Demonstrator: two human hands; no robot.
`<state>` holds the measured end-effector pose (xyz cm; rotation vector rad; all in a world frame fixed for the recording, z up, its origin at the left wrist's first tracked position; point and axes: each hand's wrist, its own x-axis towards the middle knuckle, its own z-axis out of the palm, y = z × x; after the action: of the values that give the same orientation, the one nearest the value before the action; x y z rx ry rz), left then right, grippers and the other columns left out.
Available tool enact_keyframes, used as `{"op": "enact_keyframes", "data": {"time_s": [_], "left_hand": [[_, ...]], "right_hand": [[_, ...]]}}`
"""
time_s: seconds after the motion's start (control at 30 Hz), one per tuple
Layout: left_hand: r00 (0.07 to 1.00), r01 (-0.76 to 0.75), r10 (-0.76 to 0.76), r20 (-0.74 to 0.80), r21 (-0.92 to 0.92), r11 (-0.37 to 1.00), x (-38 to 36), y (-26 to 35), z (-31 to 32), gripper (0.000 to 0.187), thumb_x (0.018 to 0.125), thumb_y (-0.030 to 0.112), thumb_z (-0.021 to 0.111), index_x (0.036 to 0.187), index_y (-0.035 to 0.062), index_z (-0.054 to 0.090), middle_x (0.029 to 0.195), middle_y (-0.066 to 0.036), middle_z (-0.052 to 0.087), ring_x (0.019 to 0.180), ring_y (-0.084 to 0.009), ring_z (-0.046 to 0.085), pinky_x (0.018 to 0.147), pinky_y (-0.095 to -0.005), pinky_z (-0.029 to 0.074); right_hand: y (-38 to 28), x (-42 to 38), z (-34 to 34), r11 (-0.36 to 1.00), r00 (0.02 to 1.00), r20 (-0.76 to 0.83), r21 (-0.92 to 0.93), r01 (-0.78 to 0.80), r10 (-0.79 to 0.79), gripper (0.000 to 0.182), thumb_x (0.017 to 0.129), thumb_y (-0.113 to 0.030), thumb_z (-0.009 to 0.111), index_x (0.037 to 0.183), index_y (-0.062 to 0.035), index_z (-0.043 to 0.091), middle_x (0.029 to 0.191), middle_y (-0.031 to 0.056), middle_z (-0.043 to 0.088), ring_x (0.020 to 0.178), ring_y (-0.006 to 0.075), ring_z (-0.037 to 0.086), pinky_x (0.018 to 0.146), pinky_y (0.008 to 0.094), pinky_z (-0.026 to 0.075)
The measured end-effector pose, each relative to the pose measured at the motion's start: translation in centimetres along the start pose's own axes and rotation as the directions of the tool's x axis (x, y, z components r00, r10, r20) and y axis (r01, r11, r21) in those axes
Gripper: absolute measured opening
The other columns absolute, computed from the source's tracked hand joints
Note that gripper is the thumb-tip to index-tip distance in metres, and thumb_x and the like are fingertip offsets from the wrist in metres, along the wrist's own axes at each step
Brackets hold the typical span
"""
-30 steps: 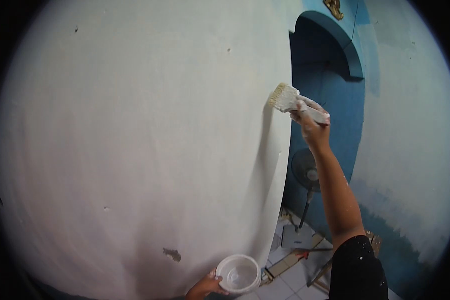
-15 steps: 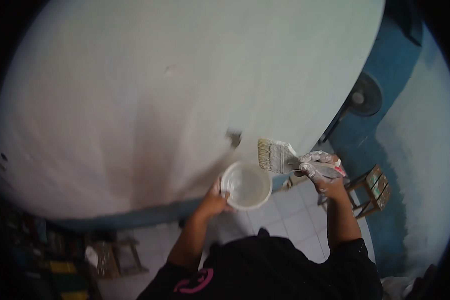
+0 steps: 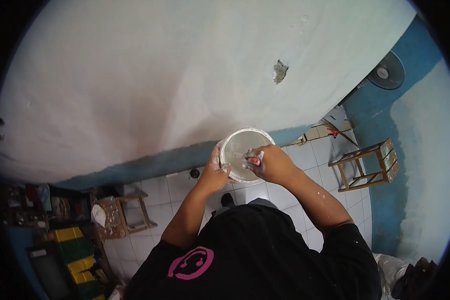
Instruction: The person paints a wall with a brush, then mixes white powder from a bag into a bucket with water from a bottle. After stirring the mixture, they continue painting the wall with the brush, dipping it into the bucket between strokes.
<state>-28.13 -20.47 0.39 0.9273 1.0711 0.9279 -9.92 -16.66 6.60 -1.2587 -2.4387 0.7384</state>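
My left hand (image 3: 217, 171) grips the rim of a round white paint bucket (image 3: 247, 131) from its left side. Over the bucket's opening, my right hand (image 3: 265, 164) is closed around a paintbrush (image 3: 255, 161); just the red-marked end of its handle shows. The bristles point down inside the bucket and are hidden by the hand. White paint smears cover the fingers of both hands. Beyond the bucket rises a wall (image 3: 135, 65), mostly whitish, with a blue strip along its foot.
A chipped hole (image 3: 280, 72) marks the wall. To the right stand a wooden stool (image 3: 370, 162) and a fan (image 3: 387, 71) near a blue wall. Another wooden stool (image 3: 120, 217) is at left, beside a cluttered shelf (image 3: 25, 210). White tiles (image 3: 157, 195) cover the floor.
My right hand has swung left and down, bringing the brush from beside the bucket into it. The view has tilted downward, showing more floor.
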Motion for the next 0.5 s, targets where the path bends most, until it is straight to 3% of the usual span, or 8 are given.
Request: {"op": "enact_keyframes", "data": {"time_s": [0.13, 0.17, 0.3, 0.43, 0.5], "left_hand": [[0.996, -0.009, 0.006, -0.085, -0.031, 0.999, -2.8, -2.5, -0.7, 0.065, 0.082, -0.006, 0.031, 0.138, 0.0167, 0.007, 0.131, -0.013, 0.033, 0.104, -0.0275, 0.053, 0.070, -0.0366, 0.057], [0.993, 0.009, -0.015, -0.118, -0.046, 0.999, -3.6, -2.7, -0.8, 0.065, 0.082, -0.006, 0.031, 0.138, 0.0167, 0.007, 0.130, -0.013, 0.033, 0.103, -0.0276, 0.053, 0.070, -0.0365, 0.057], [0.981, 0.081, -0.087, -0.175, -0.036, 0.996, -6.7, -4.1, -1.7, 0.066, 0.082, -0.006, 0.035, 0.137, 0.0161, 0.007, 0.128, -0.013, 0.035, 0.104, -0.0271, 0.052, 0.068, -0.0355, 0.057], [0.943, 0.227, -0.241, -0.229, -0.088, 0.970, -10.2, -6.7, -2.6, 0.066, 0.083, -0.006, 0.037, 0.137, 0.0162, 0.005, 0.128, -0.014, 0.035, 0.104, -0.0273, 0.052, 0.066, -0.0347, 0.057], [0.948, 0.231, -0.230, -0.222, -0.018, 0.973, -11.5, -8.3, -3.5, 0.067, 0.083, -0.006, 0.037, 0.137, 0.0164, 0.004, 0.129, -0.014, 0.034, 0.104, -0.0279, 0.052, 0.067, -0.0351, 0.057]], "right_hand": [[-0.5, -0.2, 4.1, 0.997, 0.998, -0.056, -0.077, -0.024, 0.020, 0.022, 0.072, -0.014, 0.063, 0.092, -0.0045, 0.063, 0.075, 0.0193, 0.062, 0.071, 0.0366, 0.059, 0.064, 0.0399, 0.049], [-0.8, -0.4, 4.9, 0.998, 0.997, -0.065, -0.056, 0.034, -0.038, 0.020, 0.073, -0.012, 0.061, 0.090, -0.0026, 0.061, 0.074, 0.0200, 0.061, 0.071, 0.0374, 0.059, 0.064, 0.0413, 0.049], [-2.2, -1.9, 8.8, 0.996, 0.985, -0.171, 0.087, 0.031, -0.016, 0.016, 0.073, -0.009, 0.059, 0.087, -0.0014, 0.057, 0.073, 0.0188, 0.061, 0.070, 0.0372, 0.059, 0.062, 0.0414, 0.049], [-2.7, -4.8, 13.4, 0.982, 0.989, -0.144, 0.187, -0.015, 0.042, 0.022, 0.075, -0.008, 0.053, 0.094, 0.0030, 0.053, 0.075, 0.0225, 0.059, 0.070, 0.0404, 0.058, 0.064, 0.0463, 0.048], [-3.4, -5.7, 15.0, 0.975, 0.987, -0.155, 0.220, -0.016, 0.051, 0.023, 0.075, -0.007, 0.052, 0.095, 0.0037, 0.051, 0.077, 0.0234, 0.059, 0.070, 0.0412, 0.058, 0.065, 0.0472, 0.048]]}}
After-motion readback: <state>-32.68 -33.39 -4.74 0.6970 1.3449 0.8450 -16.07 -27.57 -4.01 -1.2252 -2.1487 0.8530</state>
